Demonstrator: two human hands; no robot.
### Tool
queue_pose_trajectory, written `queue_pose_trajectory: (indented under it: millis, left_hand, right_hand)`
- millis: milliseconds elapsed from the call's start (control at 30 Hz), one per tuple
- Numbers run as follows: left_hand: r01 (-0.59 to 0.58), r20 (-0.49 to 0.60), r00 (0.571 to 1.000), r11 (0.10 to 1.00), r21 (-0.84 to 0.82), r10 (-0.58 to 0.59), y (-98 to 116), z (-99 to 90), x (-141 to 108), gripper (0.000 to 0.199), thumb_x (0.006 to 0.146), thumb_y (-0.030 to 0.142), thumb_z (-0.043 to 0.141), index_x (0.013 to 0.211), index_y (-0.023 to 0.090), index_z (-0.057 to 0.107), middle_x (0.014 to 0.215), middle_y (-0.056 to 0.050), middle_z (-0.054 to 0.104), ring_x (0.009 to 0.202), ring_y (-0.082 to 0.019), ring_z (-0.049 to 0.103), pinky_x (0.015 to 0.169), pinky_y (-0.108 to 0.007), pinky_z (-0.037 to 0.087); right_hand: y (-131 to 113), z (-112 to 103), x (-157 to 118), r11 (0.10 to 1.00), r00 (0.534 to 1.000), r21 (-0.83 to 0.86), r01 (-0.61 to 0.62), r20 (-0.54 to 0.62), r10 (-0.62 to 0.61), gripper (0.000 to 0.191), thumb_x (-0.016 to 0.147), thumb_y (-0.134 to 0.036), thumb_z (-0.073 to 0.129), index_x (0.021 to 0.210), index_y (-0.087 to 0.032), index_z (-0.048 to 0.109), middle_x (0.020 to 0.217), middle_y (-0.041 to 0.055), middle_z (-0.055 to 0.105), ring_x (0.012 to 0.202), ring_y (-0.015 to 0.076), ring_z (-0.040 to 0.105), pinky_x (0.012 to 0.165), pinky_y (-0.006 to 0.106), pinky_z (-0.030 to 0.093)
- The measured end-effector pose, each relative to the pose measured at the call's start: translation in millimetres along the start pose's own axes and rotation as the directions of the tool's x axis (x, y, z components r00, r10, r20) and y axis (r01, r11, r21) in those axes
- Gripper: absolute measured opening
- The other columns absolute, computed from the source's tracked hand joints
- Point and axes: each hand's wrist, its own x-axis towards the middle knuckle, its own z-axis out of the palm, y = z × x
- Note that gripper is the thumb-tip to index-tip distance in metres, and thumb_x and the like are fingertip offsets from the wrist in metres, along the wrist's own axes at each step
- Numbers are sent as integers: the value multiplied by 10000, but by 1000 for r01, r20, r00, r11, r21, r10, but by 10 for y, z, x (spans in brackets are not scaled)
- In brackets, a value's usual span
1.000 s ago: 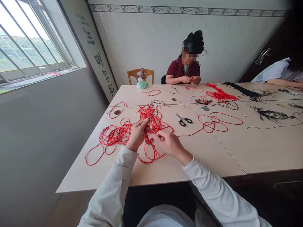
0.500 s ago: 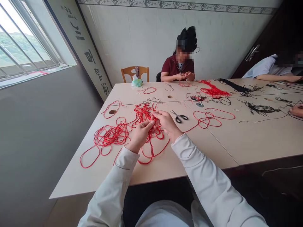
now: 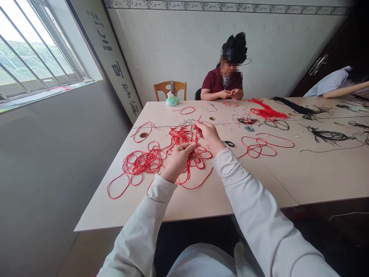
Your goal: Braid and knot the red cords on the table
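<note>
Both my hands are raised over the near part of the table, each pinching a thin red cord [image 3: 196, 135]. My left hand [image 3: 182, 156] grips it lower down, thumb pressed on the fingers. Above and to the right, my right hand [image 3: 208, 134] pinches the same cord, and a short end sticks up past its fingertips. Behind them is a pile of knotted red cords [image 3: 179, 134]. More braided red cord [image 3: 201, 163] hangs or lies below my hands. Left of them spreads a loose tangle of red cord [image 3: 144, 161]. My right hand mostly hides the scissors [image 3: 230, 144].
Looped red cord [image 3: 259, 148] lies on the table [image 3: 276, 184] to the right. Farther off are a red cord bundle [image 3: 268, 111], black cord bundles [image 3: 328, 134] and a tissue pack [image 3: 172, 100]. A person in dark red [image 3: 221, 82] sits opposite; another leans in at the far right.
My right hand has moved up and away from my left, with a length of red cord now between them. The view has shifted, and my right hand now covers most of the scissors.
</note>
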Motion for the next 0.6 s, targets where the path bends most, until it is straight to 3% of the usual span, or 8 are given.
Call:
queue_pose_trajectory:
  millis: [133, 200, 300, 433, 600]
  left_hand:
    - [61, 130, 988, 989, 134, -78, 475, 52, 126, 291, 769, 408, 715, 835, 129, 671, 702, -2, 547, 584, -65, 497, 563, -203, 469]
    - [67, 188, 975, 970, 236, -114, 702, 81, 181, 295, 787, 420, 697, 826, 128, 666, 683, -3, 539, 534, -50, 437, 494, -185, 399]
    - [15, 251, 962, 935, 354, -111, 1002, 72, 214, 261, 781, 389, 712, 796, 135, 657, 670, 2, 513, 508, -39, 357, 445, -184, 294]
    - [-43, 166, 984, 810, 585, -68, 1321, -44, 184, 225, 769, 363, 726, 728, 156, 647, 590, 39, 355, 488, -42, 253, 433, -213, 166]
    - [14, -48, 998, 645, 764, 35, 1561, -215, 150, 213, 773, 376, 707, 708, 188, 630, 583, 31, 352, 496, -56, 246, 474, -255, 188]
  right_hand:
    - [-229, -126, -186, 997, 981, 72, 30, 191, -43, 484, 817, -629, 566, 1081, -224, 585, 976, 47, 639, 832, 157, 582, 714, 264, 455]
    - [-344, -200, -310, 993, 931, 122, 6, 362, -50, 543, 829, -687, 498, 1074, -213, 598, 855, 34, 619, 740, 149, 564, 673, 269, 454]
    - [-461, -355, -447, 996, 860, 90, -19, 510, -30, 411, 809, -568, 632, 885, -164, 640, 606, -40, 450, 526, 83, 392, 553, 230, 380]
    - [-456, -585, -490, 999, 878, 44, -14, 478, -9, 278, 819, -424, 681, 821, -147, 653, 545, -87, 273, 470, 55, 203, 474, 214, 264]
    - [-258, -626, -495, 988, 891, 88, -123, 447, 71, 269, 783, -403, 719, 751, -158, 613, 566, -77, 335, 488, 50, 286, 490, 200, 311]
